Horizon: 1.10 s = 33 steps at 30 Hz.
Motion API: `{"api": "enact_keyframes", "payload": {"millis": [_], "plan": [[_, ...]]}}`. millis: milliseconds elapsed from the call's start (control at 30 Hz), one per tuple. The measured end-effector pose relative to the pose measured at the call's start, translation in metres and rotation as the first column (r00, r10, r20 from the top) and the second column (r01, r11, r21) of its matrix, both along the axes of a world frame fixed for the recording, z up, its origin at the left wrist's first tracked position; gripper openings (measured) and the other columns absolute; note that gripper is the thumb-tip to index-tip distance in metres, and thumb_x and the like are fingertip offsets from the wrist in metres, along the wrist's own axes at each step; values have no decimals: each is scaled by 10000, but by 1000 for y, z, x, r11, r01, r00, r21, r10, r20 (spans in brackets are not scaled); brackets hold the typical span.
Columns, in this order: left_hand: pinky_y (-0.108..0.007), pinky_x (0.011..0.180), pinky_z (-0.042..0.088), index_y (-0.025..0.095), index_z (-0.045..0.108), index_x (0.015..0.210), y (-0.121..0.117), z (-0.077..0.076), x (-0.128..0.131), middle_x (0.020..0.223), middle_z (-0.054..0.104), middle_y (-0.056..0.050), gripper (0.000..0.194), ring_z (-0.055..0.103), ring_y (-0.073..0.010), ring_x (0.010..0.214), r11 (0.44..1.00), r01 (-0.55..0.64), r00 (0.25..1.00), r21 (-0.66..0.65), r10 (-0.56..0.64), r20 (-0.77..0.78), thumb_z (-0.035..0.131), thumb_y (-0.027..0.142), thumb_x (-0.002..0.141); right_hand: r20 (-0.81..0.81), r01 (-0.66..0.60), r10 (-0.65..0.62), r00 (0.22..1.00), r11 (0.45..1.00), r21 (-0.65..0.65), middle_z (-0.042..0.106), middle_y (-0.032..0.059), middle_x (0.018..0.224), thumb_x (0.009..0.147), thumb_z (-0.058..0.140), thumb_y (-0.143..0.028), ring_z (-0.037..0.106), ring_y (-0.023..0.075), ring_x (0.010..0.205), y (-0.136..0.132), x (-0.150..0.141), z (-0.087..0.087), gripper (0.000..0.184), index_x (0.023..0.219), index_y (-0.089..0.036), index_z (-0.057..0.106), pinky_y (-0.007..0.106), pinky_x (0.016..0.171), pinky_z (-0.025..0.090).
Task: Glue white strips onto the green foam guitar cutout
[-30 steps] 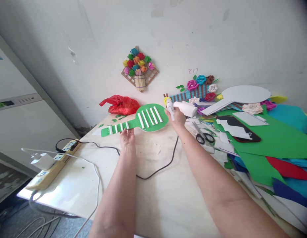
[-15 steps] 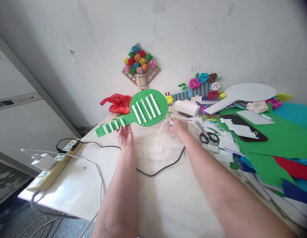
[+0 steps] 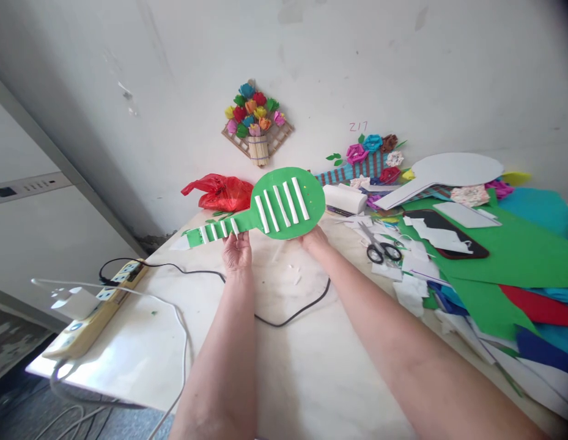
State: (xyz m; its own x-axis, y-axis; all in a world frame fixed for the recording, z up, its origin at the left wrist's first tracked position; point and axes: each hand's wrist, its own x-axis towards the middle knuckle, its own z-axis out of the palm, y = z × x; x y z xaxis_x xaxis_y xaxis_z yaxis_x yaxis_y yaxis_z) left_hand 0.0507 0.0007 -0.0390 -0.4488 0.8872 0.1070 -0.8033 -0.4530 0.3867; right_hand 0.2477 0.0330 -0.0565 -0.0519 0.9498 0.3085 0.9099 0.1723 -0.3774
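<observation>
The left hand [image 3: 238,252] grasps the handle of a green paddle [image 3: 284,205] with white strips, held up over the tabletop [image 3: 306,366]. The right hand [image 3: 315,241] is partly hidden below its round end; whether it grips anything, I cannot tell. Behind, a red bag [image 3: 226,192] hides its contents. On the wall, a slatted pot [image 3: 258,150] holds colourful flowers [image 3: 250,110].

Worktop [image 3: 306,373] standing against the wall [image 3: 183,73].
Power strip [image 3: 98,315] at the left edge. Cutout [image 3: 284,223] held over the middle; bag [image 3: 226,194] behind, flower basket [image 3: 258,146] on the wall above. Scissors [image 3: 383,252] to the right, paper roll [image 3: 343,198] behind them; farther right, a flat slab [image 3: 479,250] on a sheet [image 3: 531,263], scraps [image 3: 442,240] across the slab.
</observation>
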Motion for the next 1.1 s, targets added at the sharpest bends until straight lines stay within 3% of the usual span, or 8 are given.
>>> {"api": "enact_keyframes", "payload": {"millis": [133, 267, 500, 700, 900, 1033, 1100], "plan": [[-328, 895, 450, 239, 557, 966, 0, 1, 0, 906, 662, -22, 345, 586, -121, 976, 1000, -7, 999, -18, 7, 32, 328, 17, 834, 139, -40, 22, 990, 991, 127, 587, 141, 1043, 771, 467, -260, 504, 263, 991, -8, 4, 4, 327, 1043, -138, 601, 347, 820, 385], [-328, 901, 442, 217, 547, 980, 1, 1, -2, 892, 668, -29, 333, 590, -121, 972, 999, 6, 995, -42, -2, 98, 329, 13, 833, 149, -17, -19, 989, 971, 238, 600, 153, 976, 760, 466, -240, 473, 267, 987, -18, 3, 8, 268, 919, -113, 641, 366, 842, 338], [-335, 924, 419, 174, 538, 962, 5, -3, -5, 858, 675, -38, 303, 602, -117, 950, 1000, 19, 985, -12, -17, 172, 324, 6, 828, 248, -308, 247, 937, 917, 255, 655, 103, 871, 776, 443, -185, 539, 205, 869, -37, -11, 3, 234, 821, -134, 668, 317, 830, 337], [-357, 940, 409, 178, 552, 825, 7, -6, -5, 774, 672, -18, 282, 599, -118, 956, 998, 63, 985, -10, -61, 163, 321, 16, 833, 293, -410, 364, 884, 905, 113, 644, 82, 1027, 786, 436, -145, 517, 190, 1018, -43, -10, -3, 276, 933, -134, 670, 298, 917, 339], [-357, 933, 415, 176, 552, 845, 7, -8, -4, 785, 669, -17, 276, 598, -118, 953, 996, 80, 982, 27, -84, 171, 329, 14, 834, 312, -561, 540, 782, 828, -27, 491, 121, 1275, 856, 368, -218, 437, 189, 1176, -62, -43, -3, 405, 1207, -83, 517, 308, 1012, 282], [-358, 921, 423, 182, 550, 865, 6, -8, -2, 813, 667, -17, 281, 599, -121, 951, 996, 67, 987, 56, -75, 143, 335, 5, 827, 309, -640, 652, 692, 753, -155, 301, 78, 1415, 890, 281, -388, 274, 249, 1288, -77, -55, -7, 509, 1335, -157, 363, 452, 1037, 207], [-360, 920, 425, 185, 547, 838, 5, -8, -1, 807, 666, -12, 280, 599, -123, 951, 996, 74, 985, 49, -81, 151, 342, -5, 818, 334, -612, 630, 701, 772, -172, 272, 61, 1429, 895, 239, -421, 222, 243, 1311, -78, -48, -9, 533, 1359, -170, 317, 476, 1049, 142]]}}
